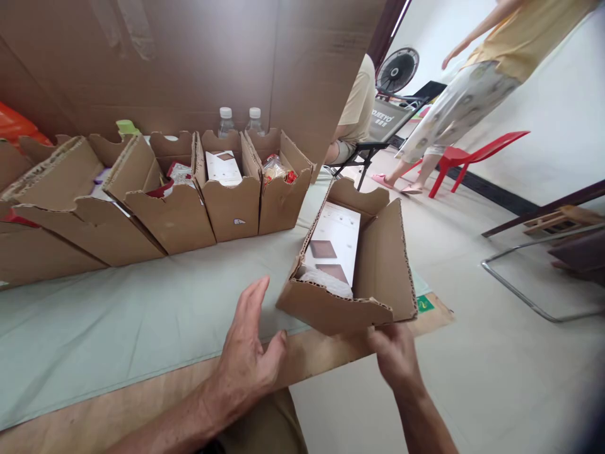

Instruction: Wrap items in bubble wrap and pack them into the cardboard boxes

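An open-topped cardboard box (pixel 382 265) sits at an angle near the table's right end. Inside it lean a white box with brown squares (pixel 333 243) and some crumpled clear plastic (pixel 326 281). My right hand (pixel 394 353) is closed on the lower near edge of this cardboard box; its fingers are partly hidden beneath it. To the left of the box, my left hand (pixel 250 343) hovers open over the table, thumb and fingers apart, touching nothing.
Several similar cardboard bins (pixel 231 211) stand in a row along a tall cardboard panel (pixel 189 57), holding packets and boxes. Two bottles (pixel 225 123) show behind them. A pale green cloth (pixel 142 302) covers the table. Beyond are a red chair (pixel 466 161), a seated person and a standing person (pixel 486 82).
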A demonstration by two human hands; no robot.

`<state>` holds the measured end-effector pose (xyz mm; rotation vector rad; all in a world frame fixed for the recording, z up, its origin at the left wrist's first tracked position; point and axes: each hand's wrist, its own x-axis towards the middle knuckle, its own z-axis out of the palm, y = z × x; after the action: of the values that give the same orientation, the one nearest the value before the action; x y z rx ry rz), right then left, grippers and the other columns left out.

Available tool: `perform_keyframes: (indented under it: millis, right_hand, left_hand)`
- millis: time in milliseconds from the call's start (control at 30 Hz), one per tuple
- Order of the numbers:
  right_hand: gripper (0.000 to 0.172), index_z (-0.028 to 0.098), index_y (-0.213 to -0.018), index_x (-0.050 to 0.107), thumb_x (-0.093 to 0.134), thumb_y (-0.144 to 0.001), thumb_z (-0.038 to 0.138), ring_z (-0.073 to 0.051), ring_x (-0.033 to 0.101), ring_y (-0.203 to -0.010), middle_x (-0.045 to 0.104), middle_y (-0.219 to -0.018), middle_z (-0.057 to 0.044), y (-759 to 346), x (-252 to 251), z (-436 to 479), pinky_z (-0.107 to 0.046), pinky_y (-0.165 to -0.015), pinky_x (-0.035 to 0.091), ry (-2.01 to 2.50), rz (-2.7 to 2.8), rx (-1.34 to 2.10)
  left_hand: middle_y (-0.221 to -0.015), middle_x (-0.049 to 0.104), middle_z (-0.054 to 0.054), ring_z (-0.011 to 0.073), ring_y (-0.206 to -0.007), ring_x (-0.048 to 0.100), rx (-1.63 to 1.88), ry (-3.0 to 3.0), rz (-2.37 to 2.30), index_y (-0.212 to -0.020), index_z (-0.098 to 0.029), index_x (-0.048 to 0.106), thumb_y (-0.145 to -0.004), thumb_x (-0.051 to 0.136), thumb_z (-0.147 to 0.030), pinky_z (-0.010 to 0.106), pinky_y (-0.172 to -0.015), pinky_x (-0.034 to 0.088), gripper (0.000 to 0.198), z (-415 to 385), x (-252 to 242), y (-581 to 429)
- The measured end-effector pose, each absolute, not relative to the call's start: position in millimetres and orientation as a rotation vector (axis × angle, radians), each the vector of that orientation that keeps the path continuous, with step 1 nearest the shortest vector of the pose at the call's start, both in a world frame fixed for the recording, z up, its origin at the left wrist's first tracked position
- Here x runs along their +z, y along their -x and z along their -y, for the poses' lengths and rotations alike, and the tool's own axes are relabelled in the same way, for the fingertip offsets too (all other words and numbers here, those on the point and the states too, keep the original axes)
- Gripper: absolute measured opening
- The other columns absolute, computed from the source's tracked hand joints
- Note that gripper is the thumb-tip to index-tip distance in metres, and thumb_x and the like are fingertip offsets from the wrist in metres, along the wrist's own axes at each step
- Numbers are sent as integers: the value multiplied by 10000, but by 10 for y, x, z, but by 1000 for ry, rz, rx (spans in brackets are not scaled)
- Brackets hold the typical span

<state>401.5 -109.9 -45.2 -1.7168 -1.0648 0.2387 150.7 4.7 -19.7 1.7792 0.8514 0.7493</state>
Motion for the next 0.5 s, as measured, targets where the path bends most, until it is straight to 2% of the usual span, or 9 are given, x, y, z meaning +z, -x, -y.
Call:
perform_keyframes:
  millis: [67, 133, 200, 333, 433, 500]
  right_hand:
    - [778, 278, -1430, 600, 776, -783, 671, -402, 674, -1230, 725, -1269, -134, -3812, -512, 1208, -545, -975, 595, 1786, 1091, 280]
    - [609, 274, -1282, 680, 821, -774, 579, -388, 705, -1148, 749, -1191, -121, -3712, -497, 1184, -534, -935, 608, 1844, 1083, 291]
    - [487, 269, -1174, 704, 817, -789, 547, -363, 722, -1062, 763, -1126, -109, -3748, -446, 1097, -512, -891, 614, 1842, 1043, 278]
    - [516, 241, -1145, 653, 823, -774, 557, -322, 709, -987, 755, -1046, -94, -4080, -376, 921, -474, -833, 600, 1818, 935, 215]
    - [513, 236, -1132, 601, 806, -778, 547, -275, 698, -945, 728, -1035, -75, -4346, -340, 731, -448, -832, 598, 1755, 954, 234]
    - [515, 237, -1145, 581, 790, -770, 520, -255, 688, -973, 712, -1074, -66, -4496, -310, 543, -444, -873, 598, 1728, 994, 204]
  left_hand:
    - [-1686, 361, 140, 381, -1560, 350, 696, -1777, -770, -1637, -268, 298, -874, 587, -198, 579, -1171, 482, 819, -71, -212, -1621]
    - [-1674, 394, 153, 380, -1554, 365, 664, -1786, -697, -1640, -221, 300, -850, 608, -213, 598, -1249, 382, 847, -19, -240, -1760]
    - [-1682, 392, 158, 375, -1556, 370, 644, -1780, -658, -1652, -196, 277, -825, 619, -208, 594, -1275, 348, 895, 47, -265, -1899]
    - [-1741, 293, 131, 359, -1604, 290, 530, -1815, -561, -1679, -202, 224, -774, 626, -179, 575, -1295, 332, 991, 32, -240, -2133]
    - [-1740, 281, 157, 368, -1617, 253, 447, -1892, -528, -1672, -168, 267, -774, 634, -195, 584, -1304, 304, 971, -78, -183, -2168]
    - [-1724, 305, 189, 384, -1606, 274, 416, -1966, -545, -1646, -145, 338, -786, 632, -196, 606, -1281, 334, 910, -140, -182, -2086]
